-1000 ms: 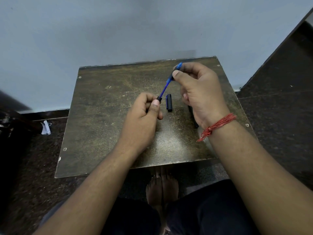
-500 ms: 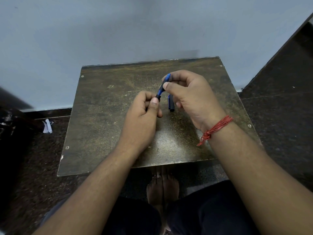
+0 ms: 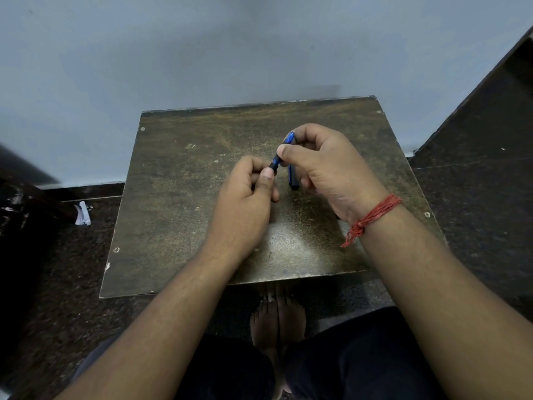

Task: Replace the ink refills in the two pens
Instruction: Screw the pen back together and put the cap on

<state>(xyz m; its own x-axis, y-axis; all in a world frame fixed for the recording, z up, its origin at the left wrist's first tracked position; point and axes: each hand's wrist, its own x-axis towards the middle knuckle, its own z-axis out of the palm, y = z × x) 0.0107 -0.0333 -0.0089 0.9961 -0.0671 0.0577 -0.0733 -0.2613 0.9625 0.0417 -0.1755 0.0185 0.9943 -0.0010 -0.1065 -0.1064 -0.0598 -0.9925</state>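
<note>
Above the middle of the worn brown table (image 3: 178,197), both hands hold one blue pen (image 3: 278,160). My left hand (image 3: 245,200) is closed round the pen's black lower part, thumb on top. My right hand (image 3: 323,168) pinches the blue upper piece between thumb and fingers; its blue tip pokes out above the fingers. The two parts meet between the hands. A dark pen cap (image 3: 292,179) lies on the table under my right hand, partly hidden. The second pen is hidden from view.
The small table stands against a pale wall (image 3: 202,53). Dark speckled floor surrounds it, with a scrap of white paper (image 3: 82,216) at the left. My bare feet (image 3: 278,321) rest below the table's near edge.
My right hand has moved down and left towards my left hand, sliding the blue piece in so the exposed length of blue between the hands is much shorter.
</note>
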